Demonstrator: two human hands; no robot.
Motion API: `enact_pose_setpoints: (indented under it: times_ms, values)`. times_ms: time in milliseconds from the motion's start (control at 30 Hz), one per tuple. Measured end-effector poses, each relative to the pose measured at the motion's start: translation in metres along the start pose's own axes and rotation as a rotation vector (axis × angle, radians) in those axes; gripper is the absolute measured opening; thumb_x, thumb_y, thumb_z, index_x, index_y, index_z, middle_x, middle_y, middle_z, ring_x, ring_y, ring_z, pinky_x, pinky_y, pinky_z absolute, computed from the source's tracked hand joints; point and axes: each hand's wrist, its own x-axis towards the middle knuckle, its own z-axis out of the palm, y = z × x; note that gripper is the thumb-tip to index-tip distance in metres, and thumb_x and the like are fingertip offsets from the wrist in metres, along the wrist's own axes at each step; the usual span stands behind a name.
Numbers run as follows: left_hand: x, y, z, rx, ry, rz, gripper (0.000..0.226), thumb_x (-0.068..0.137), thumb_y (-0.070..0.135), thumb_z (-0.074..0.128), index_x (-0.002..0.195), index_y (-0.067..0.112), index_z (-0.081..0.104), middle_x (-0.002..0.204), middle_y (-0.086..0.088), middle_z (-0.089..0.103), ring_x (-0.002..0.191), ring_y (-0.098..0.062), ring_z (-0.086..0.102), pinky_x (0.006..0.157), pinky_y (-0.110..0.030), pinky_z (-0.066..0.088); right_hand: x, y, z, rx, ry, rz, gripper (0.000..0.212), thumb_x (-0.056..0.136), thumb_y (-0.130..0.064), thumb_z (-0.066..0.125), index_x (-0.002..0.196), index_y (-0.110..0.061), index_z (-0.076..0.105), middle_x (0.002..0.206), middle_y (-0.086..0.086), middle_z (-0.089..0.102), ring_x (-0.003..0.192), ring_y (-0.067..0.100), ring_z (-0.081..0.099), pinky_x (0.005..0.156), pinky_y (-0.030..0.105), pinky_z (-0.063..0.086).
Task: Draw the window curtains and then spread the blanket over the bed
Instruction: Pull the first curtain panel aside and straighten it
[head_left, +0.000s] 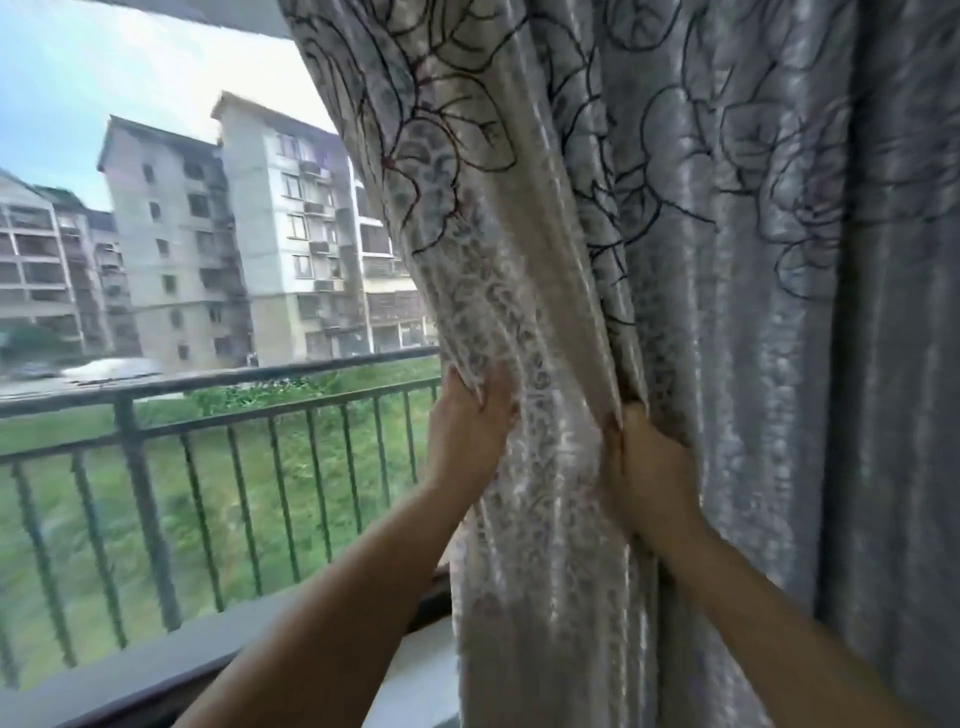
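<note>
Both grips closed on curtain (561, 312) edge: left hand (470, 421), right hand (649, 467); window half uncovered.

Both hands grip curtain (545, 312) (window uncovered)

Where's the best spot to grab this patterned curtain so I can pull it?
Grip the curtain at its free left edge, coming from the room side, as the left hand and right hand do. There the cloth bunches into folds that fingers can close around.
</note>
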Motion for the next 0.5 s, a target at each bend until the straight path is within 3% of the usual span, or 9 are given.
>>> enact_pose_setpoints:
  times_ms: [100, 200, 300, 367, 433, 500]
  values:
    - [0.010, 0.009, 0.046, 0.070, -0.008, 0.111, 0.044, 0.093, 0.042, 0.039, 0.123, 0.009, 0.043, 0.118, -0.017, 0.063, 0.103, -0.033, 0.060, 0.073, -0.029, 0.042, 0.010, 0.039, -0.019, -0.012, 0.021, -0.083, 0.016, 0.094, -0.017, 0.041, 0.089, -0.003, 0.047, 0.064, 0.019, 0.058, 0.059, 0.034, 0.059, 0.054, 0.032, 0.036]
    - [0.014, 0.022, 0.098, 0.017, -0.060, 0.214, 0.043, 0.095, 0.038, 0.040, 0.125, 0.007, 0.041, 0.117, -0.016, 0.062, 0.099, -0.031, 0.060, 0.073, -0.023, 0.037, 0.021, 0.074, -0.041, 0.035, 0.079, -0.097, 0.021, 0.091, -0.022, 0.033, 0.080, -0.006, 0.043, 0.057, 0.005, 0.047, 0.049, 0.021, 0.046, 0.052, 0.029, 0.034]
    - [0.016, 0.033, 0.151, -0.051, -0.128, 0.252, 0.029, 0.094, 0.039, 0.040, 0.108, 0.013, 0.042, 0.085, 0.003, 0.058, 0.070, -0.015, 0.053, 0.051, -0.022, 0.039, 0.037, 0.110, -0.062, 0.029, 0.118, -0.056, 0.018, 0.091, -0.024, 0.032, 0.076, -0.013, 0.033, 0.053, -0.012, 0.036, 0.044, 0.003, 0.035, 0.046, 0.024, 0.028]
    - [0.020, 0.036, 0.195, -0.131, -0.185, 0.231, 0.018, 0.094, 0.041, 0.039, 0.096, 0.024, 0.035, 0.074, 0.015, 0.050, 0.063, -0.009, 0.052, 0.048, -0.025, 0.042, 0.050, 0.142, -0.076, -0.039, 0.172, -0.046, 0.016, 0.089, -0.024, 0.031, 0.076, -0.015, 0.033, 0.054, -0.018, 0.033, 0.047, -0.004, 0.033, 0.042, 0.016, 0.022]
    - [0.025, 0.039, 0.231, -0.181, -0.234, 0.210, 0.021, 0.093, 0.044, 0.037, 0.101, 0.025, 0.038, 0.078, 0.015, 0.051, 0.067, -0.013, 0.054, 0.056, -0.029, 0.045, 0.060, 0.171, -0.086, -0.099, 0.210, -0.016, 0.018, 0.090, -0.024, 0.031, 0.078, -0.013, 0.038, 0.055, -0.014, 0.041, 0.047, -0.002, 0.040, 0.044, 0.013, 0.026]
    - [0.032, 0.041, 0.268, -0.162, -0.240, 0.224, 0.035, 0.093, 0.043, 0.037, 0.113, 0.015, 0.041, 0.084, 0.006, 0.053, 0.071, -0.019, 0.053, 0.062, -0.031, 0.043, 0.069, 0.205, -0.092, -0.159, 0.252, 0.031, 0.028, 0.093, -0.023, 0.032, 0.086, -0.002, 0.049, 0.067, 0.011, 0.060, 0.057, 0.023, 0.056, 0.053, 0.025, 0.040]
